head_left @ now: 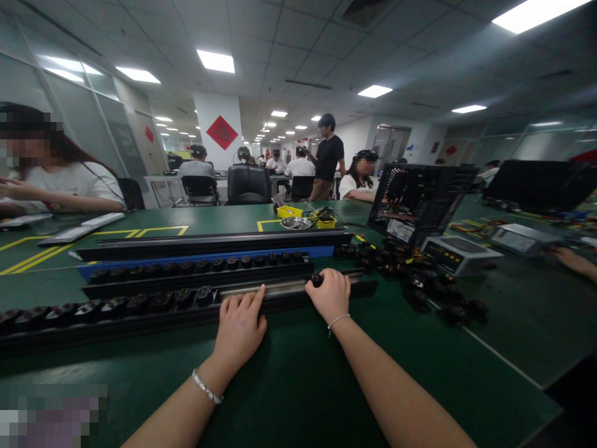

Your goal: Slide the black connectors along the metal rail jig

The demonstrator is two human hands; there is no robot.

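Note:
My left hand [240,323] lies on the near black rail [284,304], fingers stretched out along its channel. Just to its left, a row of black, roundish modules [161,301] sits in that rail. Over the bare part of the channel, my right hand [330,295] pinches a small black module [317,280] between thumb and fingers. Its exact kind is too blurred to make out. Behind lies a second black rail [261,271], with another row of modules [200,267] along it.
A blue strip [321,251] and a long black bar [214,241] lie farther back. Loose black modules [396,258] are heaped at right, near an open computer case [410,199] and a power supply [459,254]. Yellow trays [289,212] and a metal dish [297,223] stand behind.

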